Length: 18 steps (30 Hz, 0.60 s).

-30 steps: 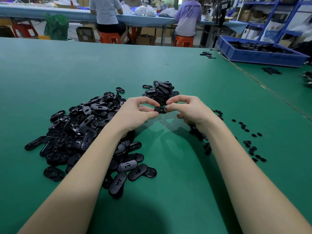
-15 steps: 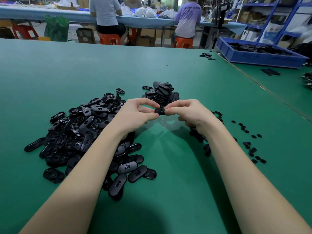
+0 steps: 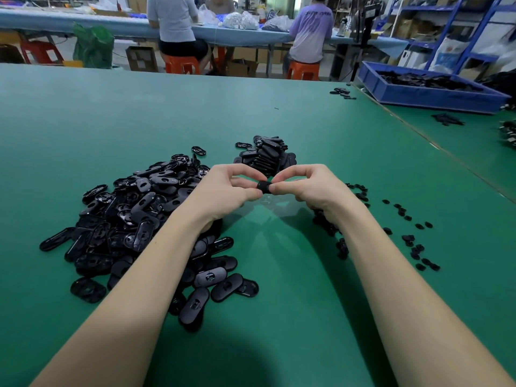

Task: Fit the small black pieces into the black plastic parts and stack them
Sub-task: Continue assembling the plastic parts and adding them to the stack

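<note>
Above the green table [image 3: 83, 129], my left hand [image 3: 226, 191] and my right hand [image 3: 310, 185] meet and together pinch one black plastic part [image 3: 264, 187] between thumbs and forefingers. Most of that part is hidden by my fingertips. A big loose heap of oval black parts [image 3: 145, 219] lies to the left under my left forearm. Just behind my hands stands a leaning stack of black parts [image 3: 266, 156]. Small black pieces [image 3: 413, 241] lie scattered to the right, and more of them sit under my right wrist.
A blue tray [image 3: 430, 93] filled with black parts stands at the back right. A few loose black parts [image 3: 342, 93] lie near the far table edge. Two people sit on orange stools at a long bench behind the table. A table seam runs diagonally on the right.
My hands stay together on the black part and have turned it a little between the fingertips. The piles have not moved.
</note>
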Each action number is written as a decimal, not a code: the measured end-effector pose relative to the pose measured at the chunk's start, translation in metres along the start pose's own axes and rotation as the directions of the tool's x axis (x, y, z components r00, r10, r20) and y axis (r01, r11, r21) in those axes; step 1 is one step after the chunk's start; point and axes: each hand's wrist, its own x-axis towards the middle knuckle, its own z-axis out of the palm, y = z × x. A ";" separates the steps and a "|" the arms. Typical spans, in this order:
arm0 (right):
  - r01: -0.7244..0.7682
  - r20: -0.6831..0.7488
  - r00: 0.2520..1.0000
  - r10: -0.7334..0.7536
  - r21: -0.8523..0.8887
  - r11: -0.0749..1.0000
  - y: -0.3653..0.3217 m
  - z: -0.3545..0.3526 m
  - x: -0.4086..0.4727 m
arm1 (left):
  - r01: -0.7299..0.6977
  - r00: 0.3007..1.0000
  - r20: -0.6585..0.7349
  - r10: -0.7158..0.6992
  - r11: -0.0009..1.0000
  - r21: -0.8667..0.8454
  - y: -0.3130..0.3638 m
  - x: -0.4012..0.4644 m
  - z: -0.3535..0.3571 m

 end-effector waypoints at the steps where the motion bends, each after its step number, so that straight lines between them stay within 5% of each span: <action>1: -0.004 0.004 1.000 0.004 0.009 1.000 0.000 -0.001 -0.001 | 0.008 1.000 0.002 -0.008 1.000 -0.006 0.000 0.000 -0.001; 18: -0.020 0.122 0.992 0.014 0.049 0.999 0.002 -0.003 -0.006 | -0.022 0.998 0.057 0.016 0.994 0.108 0.005 0.000 -0.008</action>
